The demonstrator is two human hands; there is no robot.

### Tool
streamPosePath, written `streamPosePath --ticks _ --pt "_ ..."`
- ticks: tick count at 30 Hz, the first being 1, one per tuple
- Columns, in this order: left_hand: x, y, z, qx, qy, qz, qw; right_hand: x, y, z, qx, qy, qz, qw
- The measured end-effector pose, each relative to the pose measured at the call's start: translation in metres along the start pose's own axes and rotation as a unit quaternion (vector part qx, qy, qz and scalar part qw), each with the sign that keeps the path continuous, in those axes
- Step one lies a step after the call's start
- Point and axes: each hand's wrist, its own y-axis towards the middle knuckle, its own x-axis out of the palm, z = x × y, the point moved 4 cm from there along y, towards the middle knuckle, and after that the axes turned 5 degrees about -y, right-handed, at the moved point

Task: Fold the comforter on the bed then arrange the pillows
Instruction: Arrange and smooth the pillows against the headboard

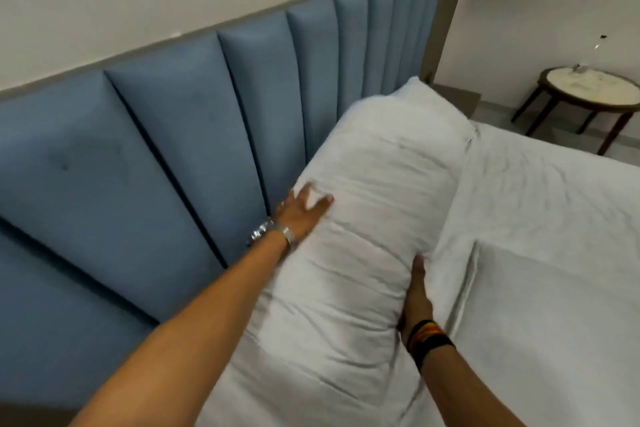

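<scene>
A long white pillow (367, 218) leans along the blue padded headboard (145, 163) at the head of the bed. My left hand (303, 210) lies flat with fingers spread on the pillow's headboard side, a metal watch on the wrist. My right hand (415, 298) presses against the pillow's opposite side, its fingers tucked under the edge, with dark bands on the wrist. White bedding (540, 204) covers the mattress to the right, and a folded white layer with a seamed edge (540, 340) lies at the lower right. A second pillow (433, 104) shows behind the first.
A small round side table (588, 94) with dark legs and a pale top stands on the floor beyond the bed's far corner. A white wall rises above the headboard.
</scene>
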Motion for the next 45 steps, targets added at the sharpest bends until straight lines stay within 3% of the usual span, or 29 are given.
streamPosePath --ticks 3,5,6,7,9,10,12,16,19,23,26,30,35,40,43,45 --pt "0.048 0.008 -0.087 -0.012 0.204 -0.044 0.978 0.029 0.015 0.05 0.067 -0.084 -0.013 0.994" --pt "0.072 0.0 -0.121 0.071 0.273 0.012 0.959 0.05 0.027 0.034 -0.045 -0.185 0.072 0.979" --pt "0.079 -0.002 -0.132 0.115 0.301 0.053 0.945 0.061 0.03 0.011 -0.153 -0.248 0.112 0.95" --pt "0.08 0.002 -0.14 0.141 0.306 0.082 0.938 0.073 0.036 -0.012 -0.267 -0.323 0.139 0.897" --pt "0.078 0.016 -0.153 0.173 0.306 0.141 0.926 0.104 0.059 -0.046 -0.421 -0.475 0.134 0.761" --pt "0.078 0.024 -0.159 0.187 0.302 0.161 0.921 0.118 0.077 -0.056 -0.437 -0.536 0.106 0.714" --pt "0.084 0.036 -0.176 0.204 0.297 0.19 0.913 0.141 0.119 -0.066 -0.408 -0.629 0.066 0.659" --pt "0.12 0.057 -0.209 0.207 0.291 0.193 0.914 0.162 0.188 -0.042 -0.364 -0.708 0.053 0.603" --pt "0.141 0.065 -0.219 0.203 0.294 0.18 0.916 0.157 0.211 -0.026 -0.341 -0.728 0.061 0.591" --pt "0.131 0.05 -0.205 0.19 0.301 0.16 0.921 0.143 0.183 -0.036 -0.346 -0.702 0.026 0.623" --pt "0.12 0.028 -0.175 0.159 0.289 0.144 0.933 0.098 0.137 -0.039 -0.357 -0.623 0.027 0.696" --pt "0.145 -0.029 -0.109 0.16 0.261 0.078 0.949 -0.038 0.075 -0.014 -0.308 -0.543 0.104 0.774" --pt "0.25 -0.106 -0.049 0.216 0.29 -0.09 0.928 -0.252 0.026 0.031 -0.141 -0.521 0.239 0.807" --pt "0.362 -0.141 -0.043 0.14 0.232 -0.221 0.937 -0.398 0.004 0.081 -0.019 -0.415 0.293 0.861" --pt "0.408 -0.144 -0.04 0.038 0.142 -0.269 0.952 -0.436 0.009 0.115 0.019 -0.311 0.252 0.916" --pt "0.427 -0.14 -0.035 -0.021 0.051 -0.257 0.965 -0.448 0.018 0.128 -0.002 -0.258 0.217 0.941"
